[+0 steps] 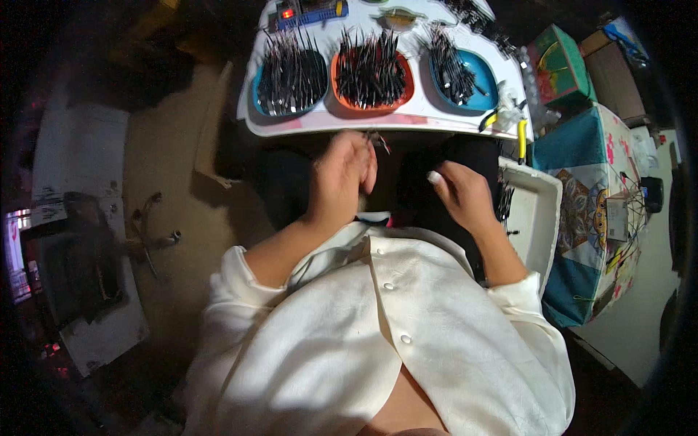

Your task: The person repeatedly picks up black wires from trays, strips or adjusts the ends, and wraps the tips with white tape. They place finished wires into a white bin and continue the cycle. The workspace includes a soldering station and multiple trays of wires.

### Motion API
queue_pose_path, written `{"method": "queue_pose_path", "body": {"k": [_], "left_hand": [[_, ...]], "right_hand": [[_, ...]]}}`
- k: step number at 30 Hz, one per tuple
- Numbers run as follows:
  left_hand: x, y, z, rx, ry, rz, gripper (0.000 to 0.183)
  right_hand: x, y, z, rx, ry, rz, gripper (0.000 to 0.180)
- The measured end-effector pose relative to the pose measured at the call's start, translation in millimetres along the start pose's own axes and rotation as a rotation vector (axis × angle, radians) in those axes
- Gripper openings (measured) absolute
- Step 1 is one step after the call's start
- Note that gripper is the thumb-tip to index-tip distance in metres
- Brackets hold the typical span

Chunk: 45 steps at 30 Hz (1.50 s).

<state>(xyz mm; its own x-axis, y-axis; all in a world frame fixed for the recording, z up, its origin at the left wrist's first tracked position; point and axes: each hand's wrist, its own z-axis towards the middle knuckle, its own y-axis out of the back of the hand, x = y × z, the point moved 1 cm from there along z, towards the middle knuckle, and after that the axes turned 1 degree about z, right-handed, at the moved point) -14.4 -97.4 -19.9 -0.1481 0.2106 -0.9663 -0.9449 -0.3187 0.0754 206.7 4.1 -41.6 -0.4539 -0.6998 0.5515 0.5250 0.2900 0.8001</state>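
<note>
My left hand (pixel 342 171), blurred, is raised just in front of the white table's near edge. Small dark wire-like pieces (pixel 380 141) stick out at its fingertips. To the right, over my lap, my right hand (pixel 463 193) has its fingers bent; a white covering is on one fingertip. Whether it pinches anything cannot be seen. Beyond the hands, a blue bowl (pixel 256 97) and an orange bowl (pixel 372 109) are packed with upright thin black wire-like pieces. A second blue bowl (pixel 485 73) has a bundle of them on its left side.
Yellow-handled pliers (pixel 522 139) lie at the corner of the white table (pixel 327 124), beside crumpled clear plastic (pixel 507 103). A blue device (pixel 313 15) with a red light sits at the back. Right of my legs is a white tray (pixel 531 218) holding dark pieces, near a cloth-covered box (pixel 567 144).
</note>
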Motion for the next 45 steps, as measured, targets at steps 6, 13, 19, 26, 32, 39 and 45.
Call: {"method": "queue_pose_path", "body": {"k": [6,13,19,26,32,39,45], "left_hand": [[89.1,113.9,-39.5,0.803,-0.509,0.84,0.013],[131.7,164.2,-42.1,1.086,-0.367,0.64,0.013],[106.9,170.9,-19.4,1.449,-0.156,0.619,0.015],[62.9,173.1,2.6,1.425,-0.211,0.734,0.011],[41.8,216.1,5.1,1.288,-0.309,0.679,0.015],[35.6,235.6,25.0,1.713,0.065,0.932,0.021],[19.7,248.1,21.0,1.854,0.5,1.086,0.025]], "right_hand": [[-57.4,-7.8,-19.3,0.25,0.285,-0.18,0.017],[-72.7,13.5,10.3,0.403,0.159,-0.036,0.019],[-54.5,30.8,22.6,0.369,0.062,0.092,0.021],[-27.8,35.0,-36.1,-0.069,-0.782,0.246,0.018],[-74.2,-49.5,-148.1,0.624,-1.039,0.062,0.039],[-67.6,-161.4,-130.6,0.723,-1.185,0.088,0.035],[-16.2,-68.3,-112.1,0.856,-1.09,0.354,0.029]]}}
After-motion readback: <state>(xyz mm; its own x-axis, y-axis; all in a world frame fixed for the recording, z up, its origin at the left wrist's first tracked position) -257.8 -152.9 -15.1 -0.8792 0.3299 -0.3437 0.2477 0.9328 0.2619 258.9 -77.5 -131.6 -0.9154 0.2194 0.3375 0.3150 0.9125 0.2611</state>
